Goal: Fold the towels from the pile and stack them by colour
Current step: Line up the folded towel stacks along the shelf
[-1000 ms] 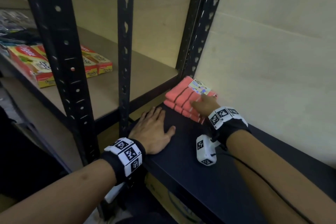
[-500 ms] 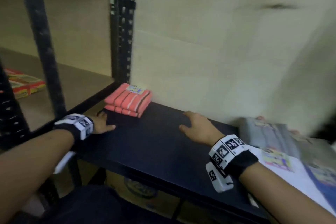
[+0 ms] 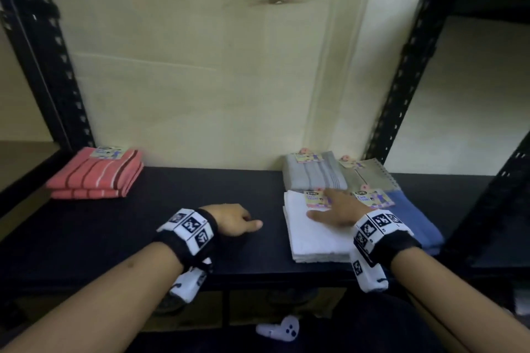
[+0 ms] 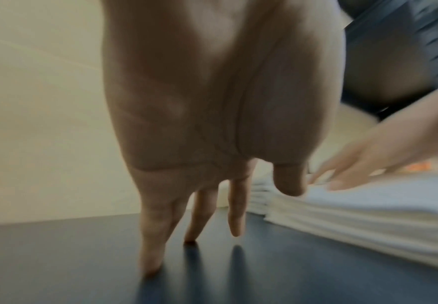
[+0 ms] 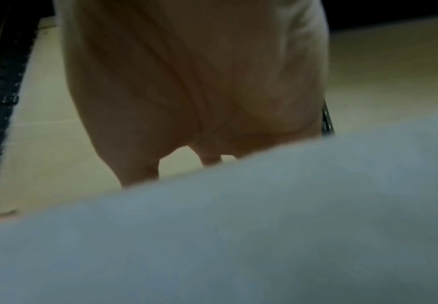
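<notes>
On the right half of the black shelf (image 3: 200, 209), a white towel (image 3: 315, 235) lying folded atop a thin stack, right hand (image 3: 337, 210) resting flat on it, fingers (image 3: 331, 195) straight and slightly spread, tips reaching a paper label (image 3: 314, 198), pinching nothing. Just behind, touching the white stack, a grey towel (image 3: 312, 175) and a beige towel (image 3: 370, 178); beside the white one to the right, a blue towel (image 3: 413, 221), partly under the wrist. Well apart at the far left of the shelf, a red stack (image 3: 94, 178), two striped towels squared up and finished by the look of it. Between the two groups, left hand (image 3: 232, 221) set down on bare shelf, fingers (image 4: 236, 216) straight and a little apart with some tips touching the surface, holding nothing. Step in hand, by judgement: red sorted, a white towel being claimed from the mixed group. Next move likely calls for closing the right fingers on the top layer's edge only, lifting it free without dragging the layers beneath or the neighbouring blue, then bringing it to the open middle where the left hand waits to help fold. Labels carry a dark oval logo and what seems to read "Face Towel"; smaller print too blurred to read. Black and white square markers on both wristbands. Below the shelf, a white controller (image 3: 279, 332) on the floor.
</notes>
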